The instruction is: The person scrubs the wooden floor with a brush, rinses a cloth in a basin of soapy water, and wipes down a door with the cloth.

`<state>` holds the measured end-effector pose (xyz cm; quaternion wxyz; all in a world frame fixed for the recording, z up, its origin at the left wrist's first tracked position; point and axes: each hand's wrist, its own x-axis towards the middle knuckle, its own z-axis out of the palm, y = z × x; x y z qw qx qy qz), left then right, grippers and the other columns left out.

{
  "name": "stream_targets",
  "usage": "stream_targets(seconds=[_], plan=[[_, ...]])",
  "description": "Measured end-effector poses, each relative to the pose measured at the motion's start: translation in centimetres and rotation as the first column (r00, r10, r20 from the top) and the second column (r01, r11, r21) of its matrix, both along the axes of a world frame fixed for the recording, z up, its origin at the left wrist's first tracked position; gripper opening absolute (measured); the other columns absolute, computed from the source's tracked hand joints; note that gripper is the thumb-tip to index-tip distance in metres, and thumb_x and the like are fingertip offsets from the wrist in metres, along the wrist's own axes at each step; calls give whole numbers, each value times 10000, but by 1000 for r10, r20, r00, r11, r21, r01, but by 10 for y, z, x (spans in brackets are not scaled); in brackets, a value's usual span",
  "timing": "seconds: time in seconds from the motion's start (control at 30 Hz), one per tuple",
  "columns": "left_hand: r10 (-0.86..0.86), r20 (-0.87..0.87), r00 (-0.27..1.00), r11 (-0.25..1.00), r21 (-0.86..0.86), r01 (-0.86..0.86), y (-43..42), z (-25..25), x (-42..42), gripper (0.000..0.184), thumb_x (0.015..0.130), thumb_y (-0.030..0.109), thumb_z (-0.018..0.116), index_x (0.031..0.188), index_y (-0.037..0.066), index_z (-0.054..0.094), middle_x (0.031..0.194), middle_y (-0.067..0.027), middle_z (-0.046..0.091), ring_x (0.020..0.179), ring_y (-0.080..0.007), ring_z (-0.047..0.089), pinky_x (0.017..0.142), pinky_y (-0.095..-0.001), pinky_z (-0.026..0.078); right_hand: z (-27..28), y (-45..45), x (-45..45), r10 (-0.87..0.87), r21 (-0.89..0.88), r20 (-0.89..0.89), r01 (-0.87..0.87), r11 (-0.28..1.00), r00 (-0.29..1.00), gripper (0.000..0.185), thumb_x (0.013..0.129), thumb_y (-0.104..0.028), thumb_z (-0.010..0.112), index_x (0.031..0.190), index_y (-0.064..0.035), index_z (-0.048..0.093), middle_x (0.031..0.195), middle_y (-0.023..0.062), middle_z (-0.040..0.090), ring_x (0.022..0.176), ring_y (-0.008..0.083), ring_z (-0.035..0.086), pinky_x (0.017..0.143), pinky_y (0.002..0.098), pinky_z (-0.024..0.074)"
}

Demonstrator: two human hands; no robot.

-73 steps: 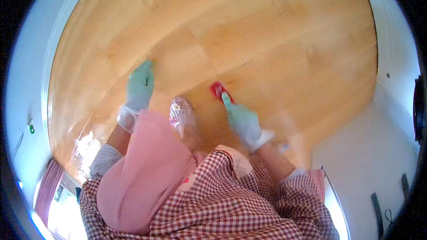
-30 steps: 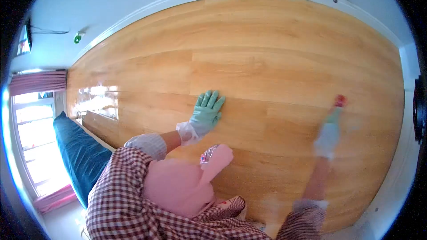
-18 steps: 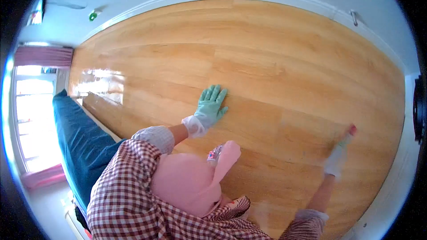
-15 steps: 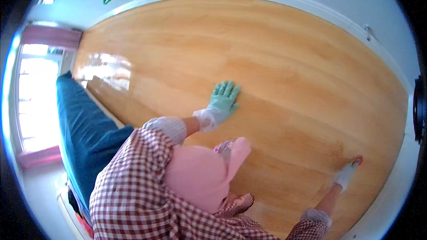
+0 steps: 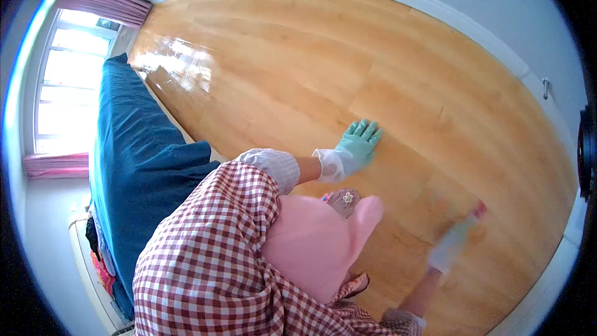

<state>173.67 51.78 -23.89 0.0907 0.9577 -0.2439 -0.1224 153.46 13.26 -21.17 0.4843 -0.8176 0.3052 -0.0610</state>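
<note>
My left hand [image 5: 359, 142] wears a green rubber glove with a whitish cuff. It lies palm down on the wooden floor [image 5: 298, 68], fingers spread, holding nothing. Lower right, my right hand [image 5: 456, 236], in a similar glove, is smeared by motion. At its fingertips is a small red thing [image 5: 479, 209] pressed against the floor; blur hides its exact kind. Between the two arms are a pink cloth garment [image 5: 317, 242] and a patterned slipper [image 5: 344, 201] with a flower on it.
At left stands a bed with a dark blue cover [image 5: 146, 168], beside a bright window [image 5: 68, 87] with pink curtains [image 5: 102, 3]. A white baseboard [image 5: 435, 15] runs along the wall, where a metal door stop [image 5: 546, 88] sticks out.
The view has shifted, so the bed and my left hand appear farther right. My right hand has swept the red thing across the floor, closer to my left hand, which stays flat.
</note>
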Motion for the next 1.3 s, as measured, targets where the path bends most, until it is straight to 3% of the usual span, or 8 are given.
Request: stream_targets(seconds=[0.13, 0.4, 0.57, 0.7, 0.8, 0.87, 0.93, 1.3], plan=[[-23, 46, 999, 997, 73, 19, -7, -9, 1, 651, 950, 304, 573, 1530, 43, 435, 1618, -221, 383, 1499, -460, 341, 1242, -578, 235, 10, -71, -91, -248, -89, -8, 247, 965, 969, 581, 1123, -226, 311, 1637, 9, 176, 1714, 134, 211, 1574, 261, 234, 1298, 375, 138], [-306, 20, 952, 950, -67, 306, -81, -17, -19, 678, 947, 366, 561, 1537, 57, 438, 1644, -192, 365, 1519, -464, 303, 1256, -602, 171, -9, 174, -129, 289, -361, -230, -357, 861, 929, 590, 1126, -237, 368, 1642, -9, 193, 1706, 132, 246, 1565, 245, 263, 1269, 347, 202], [-434, -15, 901, 901, 20, 434, -109, 0, -32, 698, 949, 420, 571, 1543, 77, 441, 1644, -199, 364, 1515, -477, 303, 1252, -609, 166, 8, 49, -144, -128, 90, -74, 134, 987, 989, 598, 1129, -242, 393, 1640, -1, 195, 1693, 130, 287, 1551, 240, 293, 1256, 344, 229], [-474, 11, 881, 880, -42, 474, -105, 0, -27, 740, 934, 442, 599, 1554, 77, 427, 1651, -211, 343, 1520, -475, 292, 1256, -583, 180, 43, -89, -195, -554, 371, -368, 664, 649, 747, 581, 1127, -213, 399, 1626, 25, 218, 1646, 118, 382, 1478, 218, 406, 1203, 347, 312], [-548, -42, 836, 833, 70, 549, -111, 15, -13, 802, 912, 468, 630, 1570, 72, 401, 1648, -221, 341, 1522, -470, 288, 1257, -563, 194, -58, -25, -234, -219, -341, -355, 92, 935, 909, 547, 1092, -135, 429, 1607, -5, 300, 1520, 120, 518, 1263, 215, 574, 1007, 319, 478], [-632, -70, 772, 771, 50, 635, -112, 24, -4, 816, 910, 473, 636, 1575, 68, 390, 1653, -223, 330, 1525, -471, 279, 1260, -561, 185, -108, 96, -238, 5, -782, -473, -423, 458, 881, 558, 1027, -66, 480, 1572, -12, 375, 1330, 158, 670, 994, 266, 704, 832, 360, 588], [-711, -60, 700, 702, -12, 712, -96, 19, 9, 837, 910, 476, 641, 1583, 62, 366, 1655, -232, 317, 1529, -473, 265, 1263, -558, 178, 21, 242, -142, 139, -368, -740, -569, 735, 658, 527, 1025, -181, 510, 1539, -73, 457, 910, 88, 736, 611, 176, 660, 485, 414, 529], [-917, -169, 360, 303, 289, 908, -160, 127, -41, 1115, 731, 385, 888, 1609, 70, 277, 1663, -232, 281, 1504, -488, 297, 1172, -607, 331, 103, 93, -186, -543, -356, -564, 410, 840, 622, 432, 1106, -314, 430, 1454, -73, 513, 938, 224, 742, 824, 366, 723, 654, 487, 553]])
